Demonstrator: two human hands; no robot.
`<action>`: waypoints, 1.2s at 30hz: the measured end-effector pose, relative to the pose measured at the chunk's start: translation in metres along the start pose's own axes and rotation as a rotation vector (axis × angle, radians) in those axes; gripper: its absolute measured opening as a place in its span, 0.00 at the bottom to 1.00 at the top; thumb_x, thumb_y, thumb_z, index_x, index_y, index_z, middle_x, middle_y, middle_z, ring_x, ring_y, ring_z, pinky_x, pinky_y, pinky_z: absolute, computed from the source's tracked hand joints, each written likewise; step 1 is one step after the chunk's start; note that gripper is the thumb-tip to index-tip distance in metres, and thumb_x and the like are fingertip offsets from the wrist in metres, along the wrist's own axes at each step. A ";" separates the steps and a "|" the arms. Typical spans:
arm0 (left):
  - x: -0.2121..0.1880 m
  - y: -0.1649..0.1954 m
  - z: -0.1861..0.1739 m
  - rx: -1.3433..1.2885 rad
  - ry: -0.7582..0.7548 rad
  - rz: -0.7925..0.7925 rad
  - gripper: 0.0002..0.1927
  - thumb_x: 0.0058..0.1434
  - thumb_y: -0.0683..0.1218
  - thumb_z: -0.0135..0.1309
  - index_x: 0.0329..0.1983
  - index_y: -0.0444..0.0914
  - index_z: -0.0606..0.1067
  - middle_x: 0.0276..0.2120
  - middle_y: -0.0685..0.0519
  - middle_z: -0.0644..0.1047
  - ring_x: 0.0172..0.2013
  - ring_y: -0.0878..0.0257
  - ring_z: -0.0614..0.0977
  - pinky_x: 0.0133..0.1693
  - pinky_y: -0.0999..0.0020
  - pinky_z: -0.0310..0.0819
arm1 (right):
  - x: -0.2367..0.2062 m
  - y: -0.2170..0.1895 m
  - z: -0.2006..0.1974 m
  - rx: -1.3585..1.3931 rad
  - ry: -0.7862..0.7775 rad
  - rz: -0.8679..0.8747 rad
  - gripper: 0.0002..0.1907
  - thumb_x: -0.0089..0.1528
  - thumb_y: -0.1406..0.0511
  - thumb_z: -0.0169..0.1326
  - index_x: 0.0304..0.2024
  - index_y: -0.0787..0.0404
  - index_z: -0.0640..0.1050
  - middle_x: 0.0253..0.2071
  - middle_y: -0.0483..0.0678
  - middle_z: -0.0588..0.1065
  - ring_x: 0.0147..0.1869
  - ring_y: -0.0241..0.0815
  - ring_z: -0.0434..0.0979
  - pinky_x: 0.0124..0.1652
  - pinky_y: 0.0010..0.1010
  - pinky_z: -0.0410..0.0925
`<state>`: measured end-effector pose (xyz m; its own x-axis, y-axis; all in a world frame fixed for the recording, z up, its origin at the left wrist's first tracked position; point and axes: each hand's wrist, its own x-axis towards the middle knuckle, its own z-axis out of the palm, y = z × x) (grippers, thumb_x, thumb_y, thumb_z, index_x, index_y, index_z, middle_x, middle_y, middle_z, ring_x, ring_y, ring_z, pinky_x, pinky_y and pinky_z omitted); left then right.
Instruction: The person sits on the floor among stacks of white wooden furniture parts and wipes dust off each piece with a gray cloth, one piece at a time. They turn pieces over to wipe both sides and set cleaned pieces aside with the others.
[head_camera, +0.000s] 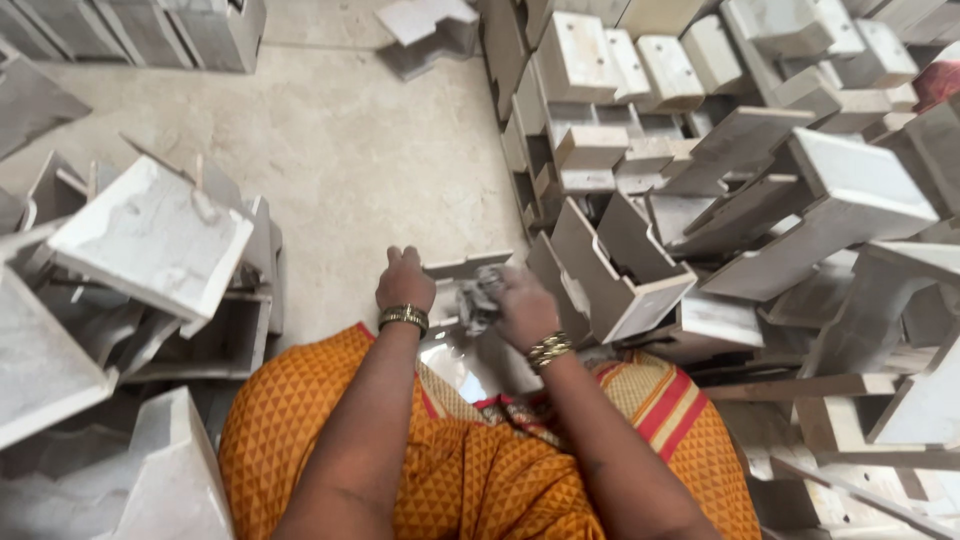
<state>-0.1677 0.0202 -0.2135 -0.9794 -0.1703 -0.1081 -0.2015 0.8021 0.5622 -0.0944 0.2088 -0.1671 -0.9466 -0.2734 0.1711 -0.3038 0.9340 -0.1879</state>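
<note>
Marble, pale and grey-veined, lies all around you: stacked box-shaped pieces (620, 260) heaped on your right, more slabs (150, 235) leaning on your left, and bare stone floor (350, 150) ahead. Your left hand (404, 280) grips the near end of a small marble piece (465, 268), fingers curled over its edge, apparently to steady it in front of your lap. Your right hand (524, 308) is closed around a crumpled grey cloth (480, 298), pressed against that same piece just beside your left hand; holding the cloth bunched like this looks suited to rubbing the stone face. Both wrists carry bangles, and your orange patterned garment (480, 470) fills the lower view. The piece sits low between your hands, near your knees, touching the cloth and well apart from the far stacks at the top. Something glossy (455, 365) shows beneath your hands, but you cannot tell what it is.
</note>
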 end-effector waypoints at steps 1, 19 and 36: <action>-0.001 0.000 -0.001 -0.002 0.002 0.005 0.12 0.61 0.41 0.49 0.48 0.41 0.73 0.53 0.44 0.70 0.44 0.42 0.81 0.43 0.47 0.76 | -0.008 0.000 -0.009 0.012 -0.053 0.063 0.15 0.55 0.65 0.58 0.44 0.49 0.84 0.60 0.43 0.74 0.57 0.49 0.74 0.45 0.40 0.74; -0.015 -0.001 -0.035 -0.114 0.005 -0.006 0.22 0.62 0.57 0.55 0.53 0.41 0.69 0.55 0.44 0.67 0.50 0.42 0.77 0.49 0.48 0.74 | -0.031 0.035 0.060 0.363 0.433 0.284 0.22 0.52 0.60 0.67 0.43 0.64 0.76 0.56 0.56 0.69 0.49 0.54 0.76 0.45 0.43 0.73; -0.058 0.019 0.002 0.663 -0.075 0.801 0.15 0.64 0.43 0.48 0.52 0.48 0.77 0.62 0.52 0.66 0.68 0.47 0.59 0.64 0.29 0.48 | -0.049 0.038 -0.013 0.936 0.565 0.349 0.29 0.56 0.71 0.49 0.62 0.62 0.73 0.49 0.53 0.79 0.49 0.43 0.80 0.51 0.31 0.72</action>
<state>-0.1145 0.0464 -0.1979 -0.8220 0.5685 0.0340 0.5655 0.8218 -0.0690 -0.0582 0.2607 -0.1696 -0.8831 0.3302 0.3332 -0.2194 0.3372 -0.9155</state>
